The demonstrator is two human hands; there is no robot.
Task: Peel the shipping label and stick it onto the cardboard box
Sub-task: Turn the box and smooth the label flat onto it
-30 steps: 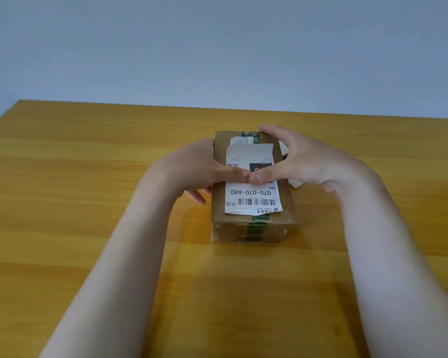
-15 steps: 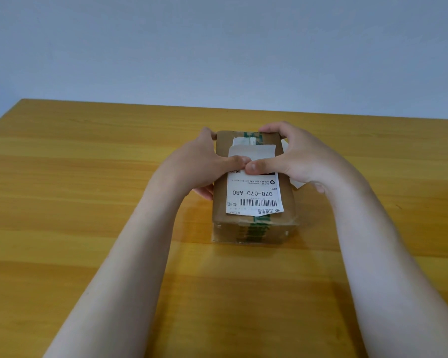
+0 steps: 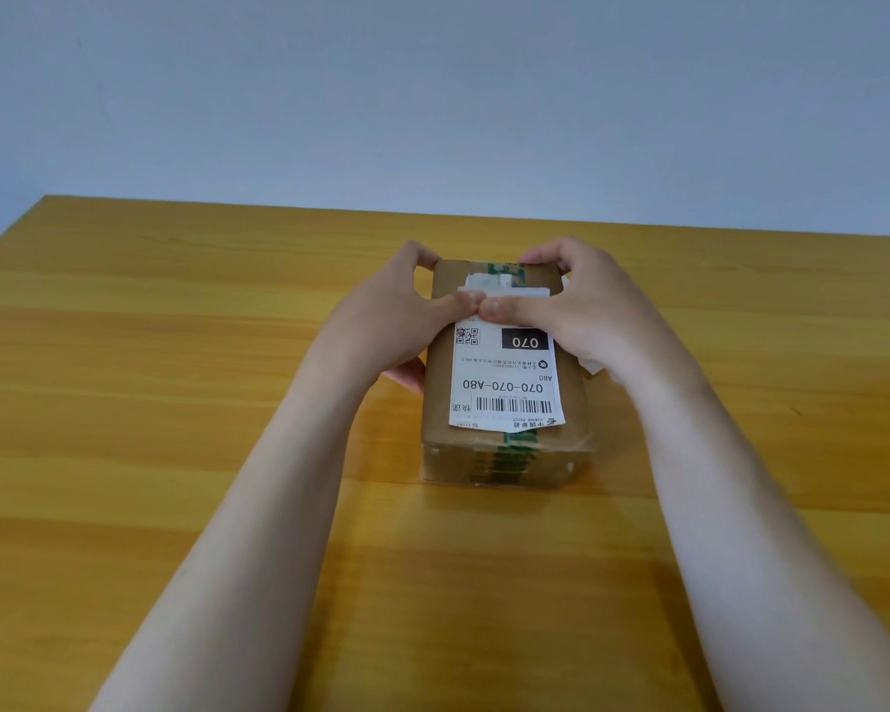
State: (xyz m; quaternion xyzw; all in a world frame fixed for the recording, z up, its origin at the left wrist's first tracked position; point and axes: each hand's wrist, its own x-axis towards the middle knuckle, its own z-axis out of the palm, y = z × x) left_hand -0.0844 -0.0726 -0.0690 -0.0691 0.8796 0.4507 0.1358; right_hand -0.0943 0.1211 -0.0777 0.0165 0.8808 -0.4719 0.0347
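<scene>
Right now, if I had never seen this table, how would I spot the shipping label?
On the wooden table stands one cardboard box, gripped at its far end by the left hand and right hand. The shipping label is the white sheet on its top. Unlike the small plain white scrap beyond the thumbs, it bears a barcode and the code 070-070-A80.

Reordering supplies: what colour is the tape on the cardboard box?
Green tape strip on the brown cardboard box, best in head view.
</scene>
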